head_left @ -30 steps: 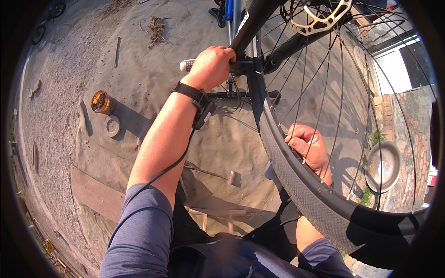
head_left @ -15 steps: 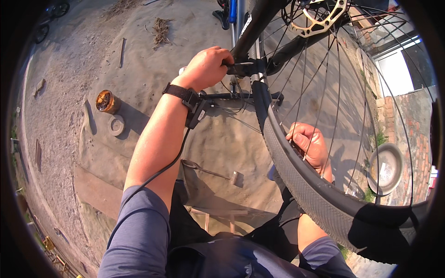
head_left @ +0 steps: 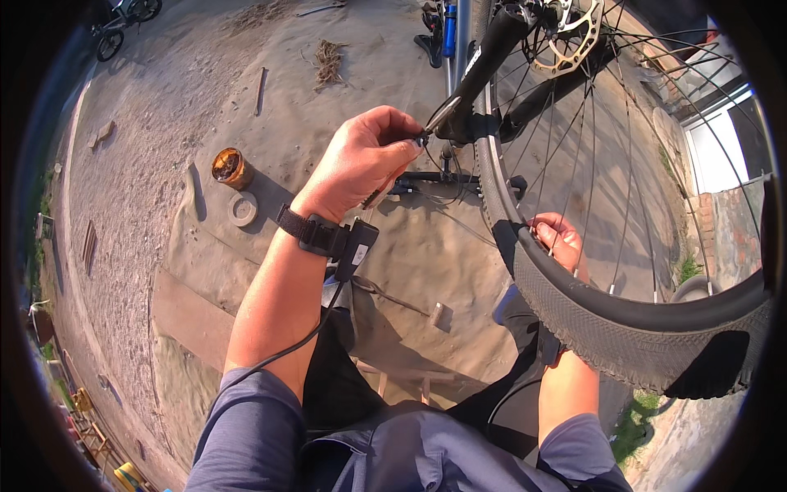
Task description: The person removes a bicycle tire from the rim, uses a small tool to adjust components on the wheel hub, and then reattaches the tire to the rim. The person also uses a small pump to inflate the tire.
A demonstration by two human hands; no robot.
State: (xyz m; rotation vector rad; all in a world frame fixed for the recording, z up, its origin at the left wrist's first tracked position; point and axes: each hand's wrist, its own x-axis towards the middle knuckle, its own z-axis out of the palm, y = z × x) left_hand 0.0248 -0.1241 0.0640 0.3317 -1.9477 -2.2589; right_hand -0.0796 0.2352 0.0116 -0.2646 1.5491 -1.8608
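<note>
A bicycle wheel with a black tyre [head_left: 607, 336] and thin spokes stands on the right, below a black fork [head_left: 496, 61]. My left hand [head_left: 361, 160], a strapped device at its wrist, pinches a thin metal piece [head_left: 443, 113] beside the lower end of the fork. Its exact kind is unclear, and a dark strip shows under the palm. Behind the rim, my right hand [head_left: 561, 240] has its fingers closed near the spokes. Whatever they grip there is hidden by the rim and too small to name.
A brake disc [head_left: 566, 49] sits at the hub. On the ground lie a rusty can [head_left: 232, 169], a tape-like ring [head_left: 243, 209], a hammer [head_left: 436, 313] and dry straw [head_left: 329, 62]. The handlebar [head_left: 426, 176] lies beneath the fork. A brick wall [head_left: 725, 238] stands at right.
My left hand has turned and drawn back from the fork, the thin metal piece now tilting upward. My right hand stays behind the rim. The whole view has shifted.
</note>
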